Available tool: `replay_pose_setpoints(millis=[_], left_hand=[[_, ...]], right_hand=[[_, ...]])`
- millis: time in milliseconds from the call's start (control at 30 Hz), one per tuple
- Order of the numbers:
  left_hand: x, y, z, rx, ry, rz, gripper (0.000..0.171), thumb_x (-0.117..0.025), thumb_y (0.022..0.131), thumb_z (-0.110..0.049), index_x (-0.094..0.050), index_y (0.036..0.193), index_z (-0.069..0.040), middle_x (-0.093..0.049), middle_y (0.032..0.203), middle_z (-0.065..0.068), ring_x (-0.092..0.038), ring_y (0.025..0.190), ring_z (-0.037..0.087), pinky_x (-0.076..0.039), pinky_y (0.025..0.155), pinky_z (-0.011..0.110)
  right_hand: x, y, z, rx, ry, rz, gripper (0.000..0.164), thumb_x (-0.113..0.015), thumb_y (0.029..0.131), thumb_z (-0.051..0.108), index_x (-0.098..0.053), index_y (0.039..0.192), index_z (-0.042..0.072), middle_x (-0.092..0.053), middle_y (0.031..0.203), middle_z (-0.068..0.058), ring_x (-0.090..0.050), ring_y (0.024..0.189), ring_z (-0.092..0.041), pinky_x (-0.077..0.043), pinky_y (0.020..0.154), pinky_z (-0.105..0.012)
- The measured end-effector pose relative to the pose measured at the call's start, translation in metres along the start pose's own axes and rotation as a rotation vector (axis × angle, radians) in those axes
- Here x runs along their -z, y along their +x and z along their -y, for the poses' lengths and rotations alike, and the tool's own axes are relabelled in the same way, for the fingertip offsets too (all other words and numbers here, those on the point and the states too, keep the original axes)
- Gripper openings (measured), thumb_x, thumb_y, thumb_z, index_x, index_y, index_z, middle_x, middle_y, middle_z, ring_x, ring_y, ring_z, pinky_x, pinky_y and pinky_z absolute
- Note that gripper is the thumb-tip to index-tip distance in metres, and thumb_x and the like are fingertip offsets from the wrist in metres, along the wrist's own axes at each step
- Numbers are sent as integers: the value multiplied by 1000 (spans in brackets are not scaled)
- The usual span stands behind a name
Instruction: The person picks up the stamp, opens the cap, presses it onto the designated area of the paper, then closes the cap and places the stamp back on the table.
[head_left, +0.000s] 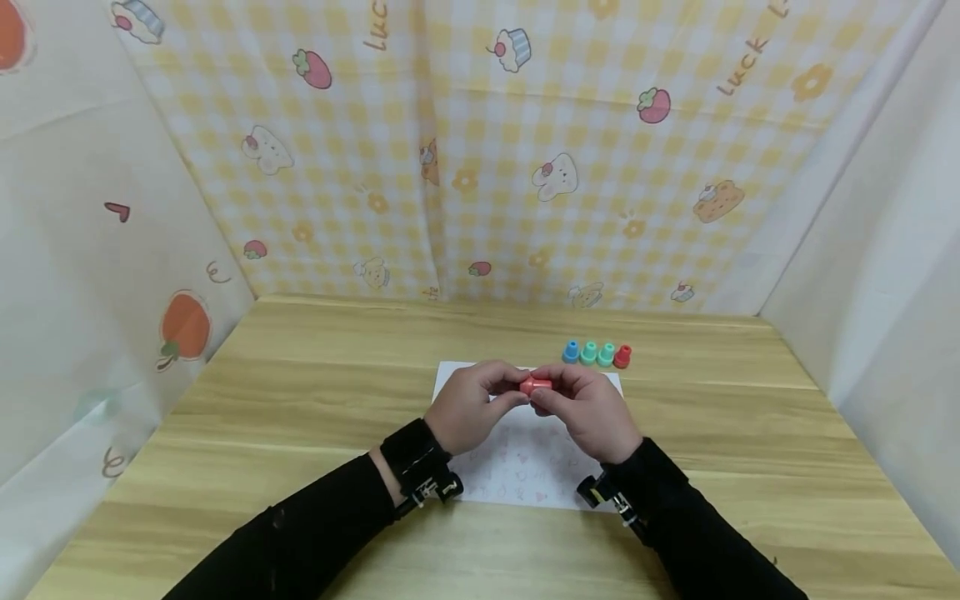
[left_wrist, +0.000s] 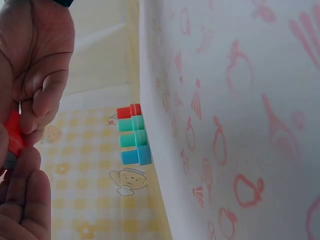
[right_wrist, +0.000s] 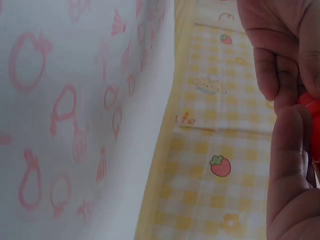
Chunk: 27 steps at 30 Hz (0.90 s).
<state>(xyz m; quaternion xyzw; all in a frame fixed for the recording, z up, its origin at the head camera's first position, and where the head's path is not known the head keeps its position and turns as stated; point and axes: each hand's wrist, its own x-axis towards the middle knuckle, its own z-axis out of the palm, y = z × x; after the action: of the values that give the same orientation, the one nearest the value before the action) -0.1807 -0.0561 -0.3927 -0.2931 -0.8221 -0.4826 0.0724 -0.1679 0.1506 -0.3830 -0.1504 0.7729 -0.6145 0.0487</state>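
While both forearms reach in from the near side of the white paper sheet (head_left: 532, 479), the hands meet above its far part, the left hand (head_left: 468, 408) over the left portion and the right hand (head_left: 600, 412) over the right, each angled inward. Thumb and fingertips of the left hand pinch one end of a small red piece (head_left: 538, 386), and those of the right hand pinch its other end, so it lies sideways between them, near the sheet's far edge and, as the wrist views show, raised off the paper. How the remaining fingers sit around it is hard to tell.

Much of the red piece is hidden by the fingers. In the left wrist view it runs up to the picture's left side, a dark grey end just showing; in the right wrist view the right side cuts it off. Both wrist views also crop the hands.

Just beyond the sheet's far edge, toward its right corner, four small pieces stand in a row: a blue piece (head_left: 572, 352), two green pieces (head_left: 589, 354) and a dark red piece (head_left: 622, 357). Black wrist straps (head_left: 415, 454) overlap the sheet's near corners. Pink prints (left_wrist: 248, 190) cover the paper, many too faint or blurred to make out, though some resemble fruit outlines.
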Motion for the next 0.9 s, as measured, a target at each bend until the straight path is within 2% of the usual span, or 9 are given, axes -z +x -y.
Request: replay_pose_setpoints(millis=[133,233,433,900], left_hand=[[0,-3,2,36,-37,-11,19,-79,94,-12,-76,113,-7,-79,109,6,-76,97,17,-60,81,23],[-1,-5,3,59,-55,-9,18,-80,94,-12,-76,111,-8,-80,107,5,-76,95,17,-60,79,22],[-2,-6,4,71,-85,-11,18,-80,93,-10,-76,111,-6,-80,107,6,-76,97,17,-61,81,23],[-4,-5,5,91,-92,-6,16,-79,94,-10,-76,109,-7,-79,106,5,-75,94,15,-59,78,22]], right_hand=[[-4,0,-4,-11,26,-10,23,-69,101,3,-71,121,-8,-74,118,-25,-74,90,-7,-63,84,-26],[-6,0,-5,-39,4,-25,21,-69,101,4,-72,118,-7,-75,118,-24,-74,89,-6,-63,82,-26],[-7,1,-6,-45,28,-27,21,-69,100,1,-72,118,-9,-76,115,-24,-74,86,-6,-63,81,-26],[-4,2,-9,-34,107,2,25,-68,100,0,-68,119,-17,-77,110,-20,-73,87,-5,-62,82,-24]])
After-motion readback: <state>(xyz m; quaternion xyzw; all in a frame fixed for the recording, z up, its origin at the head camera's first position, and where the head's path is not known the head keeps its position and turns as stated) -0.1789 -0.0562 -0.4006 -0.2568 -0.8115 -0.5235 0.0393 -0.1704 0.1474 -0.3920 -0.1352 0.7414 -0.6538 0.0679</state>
